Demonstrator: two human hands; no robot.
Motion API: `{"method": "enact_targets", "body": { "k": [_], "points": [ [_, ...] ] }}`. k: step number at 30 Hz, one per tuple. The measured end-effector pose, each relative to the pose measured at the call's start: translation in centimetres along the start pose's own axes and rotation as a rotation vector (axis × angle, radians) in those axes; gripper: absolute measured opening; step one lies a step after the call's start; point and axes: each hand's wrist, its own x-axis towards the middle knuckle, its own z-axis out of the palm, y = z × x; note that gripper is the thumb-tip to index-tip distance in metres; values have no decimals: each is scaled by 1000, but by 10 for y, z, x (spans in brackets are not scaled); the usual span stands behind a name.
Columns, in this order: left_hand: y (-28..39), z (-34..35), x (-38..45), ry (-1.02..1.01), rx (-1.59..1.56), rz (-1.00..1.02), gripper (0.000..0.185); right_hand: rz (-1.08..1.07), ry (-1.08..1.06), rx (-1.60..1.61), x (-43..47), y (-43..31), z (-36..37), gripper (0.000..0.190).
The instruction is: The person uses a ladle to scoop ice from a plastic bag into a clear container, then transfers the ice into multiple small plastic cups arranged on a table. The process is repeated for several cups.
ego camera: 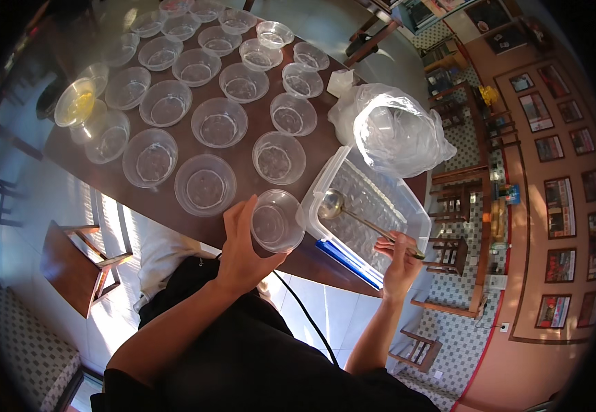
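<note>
My left hand point(244, 252) grips a clear plastic bowl point(278, 221) by its side, near the table's front edge. In my right hand point(399, 262) is the handle of a metal ladle point(332, 204), whose round head is over the left part of a clear rectangular plastic tub point(421, 216). The tub's contents look clear or whitish; I cannot tell what they are. Rows of similar clear bowls point(205, 185) stand on the dark brown table point(246, 206). One bowl point(75, 103) at the far left holds something yellow.
An open clear plastic bag point(401, 134) stands just behind the tub. A blue and white flat item point(349, 265) lies along the tub's near left side. A wooden chair point(71, 268) is left of the table, and a black cable point(303, 309) runs down before me.
</note>
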Motion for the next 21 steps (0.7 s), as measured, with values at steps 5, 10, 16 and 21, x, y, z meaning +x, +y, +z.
{"method": "enact_targets", "body": {
  "k": [5, 10, 16, 21],
  "points": [
    [-1, 0, 1, 33, -14, 41, 116, 73, -39, 3, -2, -11, 4, 33],
    [-1, 1, 3, 33, -100, 25, 112, 126, -93, 45, 1, -12, 2, 35],
    [2, -5, 20, 37, -72, 99, 110, 204, -39, 107, 4, -10, -3, 33],
    [8, -6, 16, 25, -104, 53, 112, 201, 45, 203, 8, -6, -14, 33]
  ]
}}
